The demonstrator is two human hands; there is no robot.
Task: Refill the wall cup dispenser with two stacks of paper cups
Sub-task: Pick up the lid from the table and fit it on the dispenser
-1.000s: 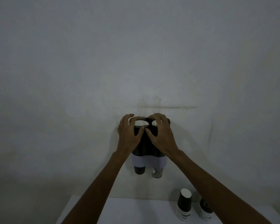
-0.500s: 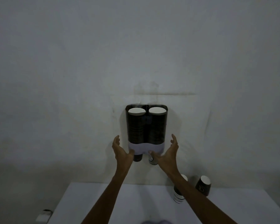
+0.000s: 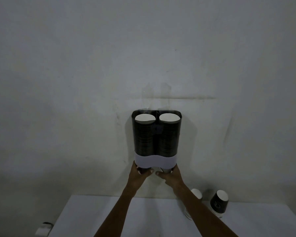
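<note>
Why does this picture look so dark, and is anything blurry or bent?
Head view: lighting is dim and bluish, darkening toward the corners; the black wall cup dispenser casts a soft shadow on the wall; the white cup tops and white table are brightest. Both hands are shadowed, detail lost. Focus looks fair; wide-angle bending is hard to judge.

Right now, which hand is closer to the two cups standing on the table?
The right hand. It's under the dispenser's right side, above the cups on the table; the left hand is under the left side, farther away.
</note>
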